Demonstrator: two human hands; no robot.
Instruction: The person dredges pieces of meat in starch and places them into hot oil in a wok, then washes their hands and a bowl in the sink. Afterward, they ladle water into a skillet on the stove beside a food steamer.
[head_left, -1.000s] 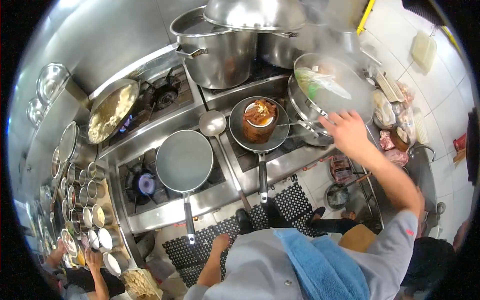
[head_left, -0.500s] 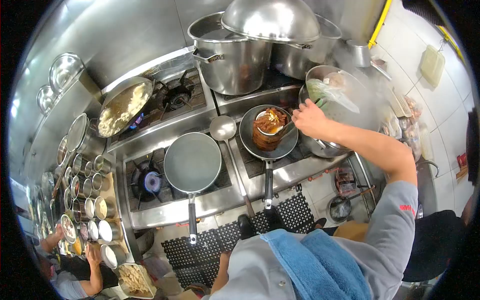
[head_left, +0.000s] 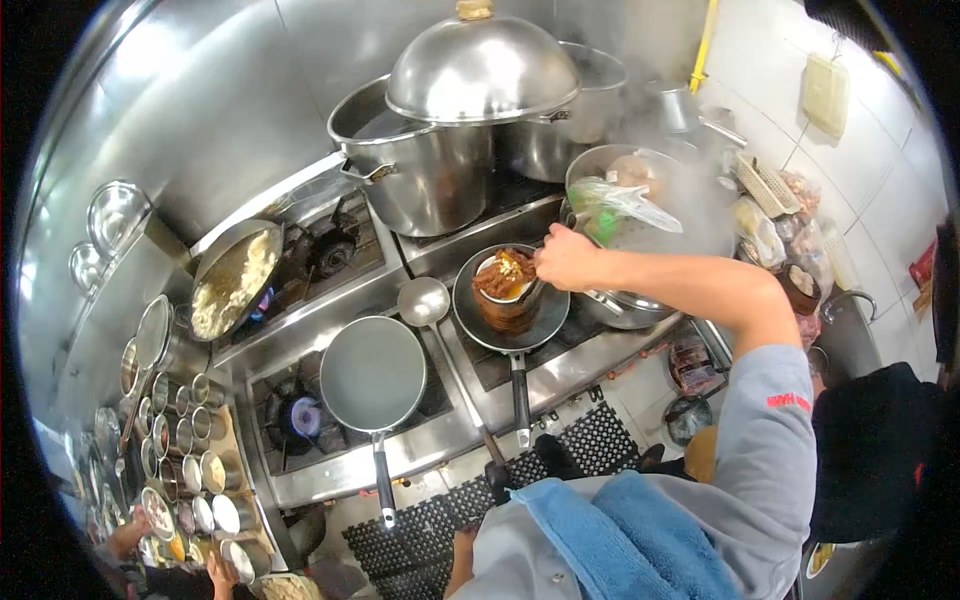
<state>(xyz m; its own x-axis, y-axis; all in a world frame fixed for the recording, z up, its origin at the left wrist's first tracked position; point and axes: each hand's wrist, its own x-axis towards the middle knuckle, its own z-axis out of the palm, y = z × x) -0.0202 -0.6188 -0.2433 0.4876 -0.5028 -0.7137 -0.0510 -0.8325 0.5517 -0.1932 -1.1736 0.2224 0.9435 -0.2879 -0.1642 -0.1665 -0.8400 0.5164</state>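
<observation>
My right hand (head_left: 568,260) is closed beside a small bowl of brown food with yellow bits (head_left: 508,270), at the bowl's right edge. A thin dark tool seems to run from my fingers to the bowl, but its kind is unclear. The bowl's lower side looks brown, and it stands in a black-handled frying pan (head_left: 465,325) on the right front burner. My left hand (head_left: 464,545) hangs low at the left of my body, its fingers hidden. Just behind my right hand lie a clear plastic bag (head_left: 635,203) and something green, over a steaming pot (head_left: 690,235).
An empty frying pan (head_left: 373,372) and a long ladle (head_left: 424,302) lie on the stove. A lit burner (head_left: 306,417) shows left of that pan. Tall stockpots (head_left: 425,190) stand behind. A wok (head_left: 237,283) holds pale food. Another person's hand (head_left: 222,575) is near several metal containers.
My right hand has come closer to the bowl, from up and right of it to its right edge. The view has shifted a little.
</observation>
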